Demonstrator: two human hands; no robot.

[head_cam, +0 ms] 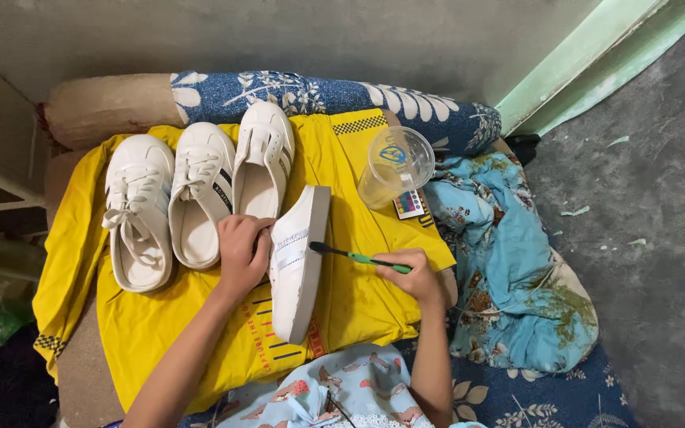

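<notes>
The left hand (pixel 243 252) grips a white shoe (pixel 298 261) tilted on its side over yellow cloth (pixel 358 301), while the right hand (pixel 415 273) pinches a green brush (pixel 354 255), its bristles seemingly touching the shoe.

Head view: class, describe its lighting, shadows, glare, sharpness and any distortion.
Head view: soft, even light; faint shadows under the left hand and the tilted shoe; mild glare on the plastic cup; the shoes, the toothbrush in the right hand and the yellow cloth are sharp; wide-angle bending shows at the green wall edge; the left edge lies dim.
</notes>
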